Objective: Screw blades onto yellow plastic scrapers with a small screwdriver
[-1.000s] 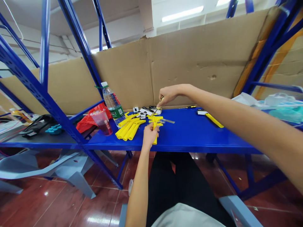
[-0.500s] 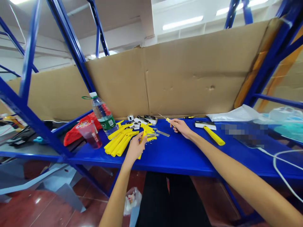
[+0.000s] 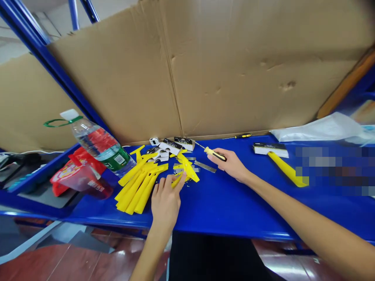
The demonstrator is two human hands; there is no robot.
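Note:
My right hand (image 3: 232, 165) is closed around the yellow-and-black handle of a screwdriver (image 3: 215, 153). The thin shaft points up and to the left, towards the cardboard. My left hand (image 3: 166, 200) is curled on a yellow scraper (image 3: 188, 167), thumb along it; the fingers partly hide the piece. Flat metal blades (image 3: 205, 167) lie beside its head, with tiny screws scattered around. To the left of that hand, several yellow scraper handles (image 3: 140, 187) are fanned out in a pile. Behind them lie black-and-white blade covers (image 3: 170, 146).
A water bottle (image 3: 102, 146) leans at the left, near a red cup (image 3: 96, 185). One scraper with its cover (image 3: 285, 168) lies to the right. Another screwdriver (image 3: 243, 136) rests by the cardboard wall (image 3: 234, 78). White plastic (image 3: 319, 127) lies at back right on the blue table (image 3: 222, 210).
The view has tipped down and closer to the table. My left hand has turned palm-down, the yellow scraper lower in it. My right hand keeps hold of the screwdriver.

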